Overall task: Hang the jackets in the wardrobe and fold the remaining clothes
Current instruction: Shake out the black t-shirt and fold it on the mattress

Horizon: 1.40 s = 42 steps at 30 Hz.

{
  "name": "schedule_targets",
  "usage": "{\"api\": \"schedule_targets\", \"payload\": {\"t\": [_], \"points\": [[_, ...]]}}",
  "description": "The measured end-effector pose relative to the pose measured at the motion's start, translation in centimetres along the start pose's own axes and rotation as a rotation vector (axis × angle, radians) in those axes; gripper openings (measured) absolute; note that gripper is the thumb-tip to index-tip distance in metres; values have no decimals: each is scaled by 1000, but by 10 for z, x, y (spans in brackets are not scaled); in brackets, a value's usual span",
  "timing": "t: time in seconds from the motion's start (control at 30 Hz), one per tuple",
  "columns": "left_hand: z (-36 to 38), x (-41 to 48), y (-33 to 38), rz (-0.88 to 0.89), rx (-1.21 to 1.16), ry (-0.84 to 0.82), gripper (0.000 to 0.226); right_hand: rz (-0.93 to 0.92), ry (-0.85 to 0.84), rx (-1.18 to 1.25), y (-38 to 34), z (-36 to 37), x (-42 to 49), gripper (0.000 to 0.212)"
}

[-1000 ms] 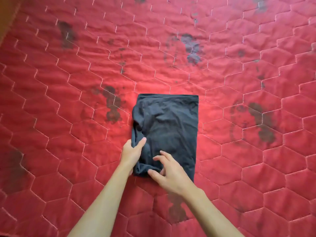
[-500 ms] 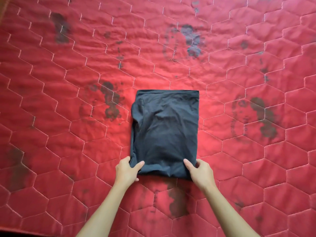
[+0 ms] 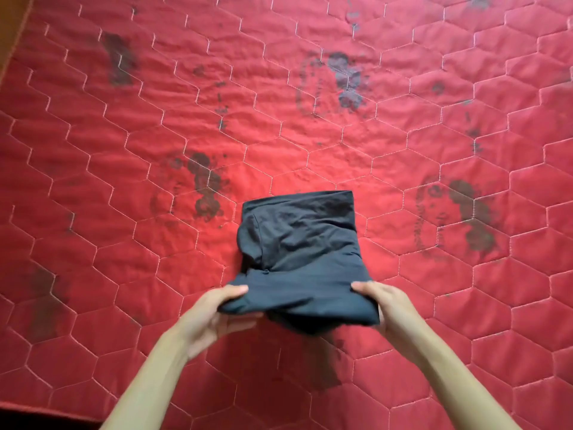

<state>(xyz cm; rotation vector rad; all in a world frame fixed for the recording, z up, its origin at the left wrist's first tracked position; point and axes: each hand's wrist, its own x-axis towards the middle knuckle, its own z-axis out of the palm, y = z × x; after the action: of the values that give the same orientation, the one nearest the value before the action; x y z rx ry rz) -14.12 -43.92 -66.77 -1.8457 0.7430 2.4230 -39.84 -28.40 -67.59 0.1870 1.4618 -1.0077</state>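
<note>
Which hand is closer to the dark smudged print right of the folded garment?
Right. The right hand grips the dark garment at its near right corner, below-left of that print; the left hand holds the opposite corner.

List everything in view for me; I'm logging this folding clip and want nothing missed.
folded garment: one, dark grey, middle of the quilt, near edge raised off it
quilt: one, red with pale hexagon stitching and dark faded prints, fills nearly the whole view
brown strip: one, orange-brown, top left corner beyond the quilt; cannot tell what it is
left hand: one, bare, holds the garment's near left corner, thumb on top
right hand: one, bare, holds the garment's near right corner, thumb on top
</note>
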Motion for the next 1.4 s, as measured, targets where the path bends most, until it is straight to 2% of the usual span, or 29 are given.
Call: {"api": "schedule_targets", "payload": {"t": [0.13,0.2,0.27,0.33,0.4,0.43,0.5,0.57,0.63,0.77,0.93,1.07,1.2,1.27,1.3,1.37,1.4], "points": [[20,24,60,128,-145,71,14,5,-14,345,-54,27,25,22],[30,38,82,196,-151,76,26,-39,22,504,-71,35,44,26],[36,55,92,321,-124,218,39,-112,107,512,-78,41,64,28],[40,69,89,477,18,475,45,-236,261,237,-75,43,76,20],[44,79,71,559,308,686,50,-397,430,-241,-61,39,83,19],[47,82,59,570,435,727,55,-465,472,-452,-52,36,85,23],[55,84,33,536,582,709,69,-506,507,-700,-35,29,92,38],[64,86,12,515,634,697,74,-418,506,-746,-24,24,100,47],[68,89,-1,572,642,750,63,-356,498,-770,-17,20,104,40],[59,93,-15,640,649,800,39,-403,492,-769,-12,13,105,34],[45,95,-16,544,720,739,28,-360,457,-745,-15,11,105,25],[30,104,15,704,597,822,22,-386,523,-689,-16,6,106,19],[27,113,29,581,671,757,28,-355,533,-667,-16,10,111,14],[34,116,32,519,696,741,29,-306,507,-639,-21,13,111,22],[38,116,35,485,696,732,37,-266,489,-620,-25,14,111,32],[48,116,43,399,734,700,68,-172,455,-590,-33,14,109,51],[52,117,46,369,805,697,83,-136,426,-569,-36,14,108,53]]}}
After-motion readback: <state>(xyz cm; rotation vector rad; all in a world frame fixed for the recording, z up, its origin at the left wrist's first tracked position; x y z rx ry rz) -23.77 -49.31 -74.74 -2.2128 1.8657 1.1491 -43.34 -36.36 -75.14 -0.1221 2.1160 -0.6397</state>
